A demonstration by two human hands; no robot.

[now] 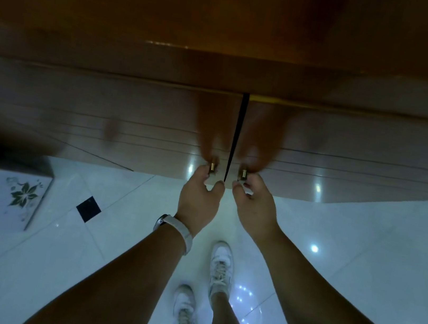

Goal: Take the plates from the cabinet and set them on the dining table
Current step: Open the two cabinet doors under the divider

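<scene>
The plates are not showing anywhere; I am guessing they are sitting behind the doors of the cabinet [166, 66], which are only just parting, with a thin dark gap [237, 137] running between them. The person is standing square to that gap and leaning over it, so each arm is reaching straight to its own side. The left hand [197, 201] is pinching the left knob [212, 167] between thumb and curled fingertips, and the right hand [254, 209] is doing the same with the right knob [243, 175]. Both knobs are small and brass and sit just beside the gap, which is probably why fingertips are doing the work rather than a full fist. Taking both at once looks like a way of swinging the pair open together. A pale band [177, 230] is circling the left wrist. Below, white shoes [221, 265] are planted on the glossy floor [358, 266], one ahead of the other, and a flower-patterned block [1, 199] is standing off to the left. The dining table is not in sight.
</scene>
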